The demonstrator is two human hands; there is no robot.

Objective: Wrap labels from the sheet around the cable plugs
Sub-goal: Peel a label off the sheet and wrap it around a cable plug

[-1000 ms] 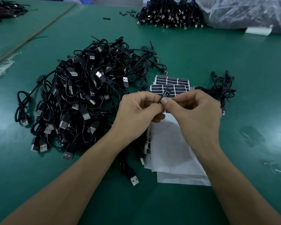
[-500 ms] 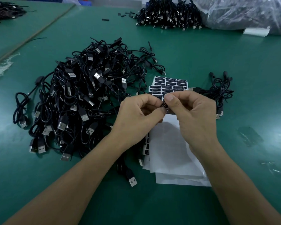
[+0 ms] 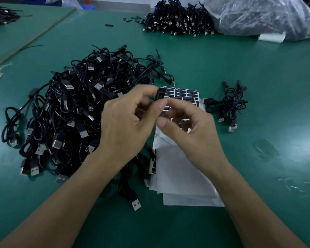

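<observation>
The black plug (image 3: 161, 94) stands upright, pinched in the fingertips of the left hand (image 3: 125, 122), in the air just over the near edge of the label sheet (image 3: 186, 93). The right hand (image 3: 186, 127) is curled close under it, forefinger against the plug's lower end. It is blurred, so I cannot tell whether it nips anything or only rubs. Nor can I make out whether a label is already round the plug. To my eye this is the smoothing-down part. The left hand should hold the plug steady while the right presses the label flat all the way round, edges meeting square, no crease. Beneath the hands lie white backing sheets (image 3: 183, 176) on the green surface (image 3: 258, 72). The big tangle of cables (image 3: 70, 113) crowds the left wrist and could snag the trailing lead. A small bundle (image 3: 229, 104) lies right of the sheet, well clear.
</observation>
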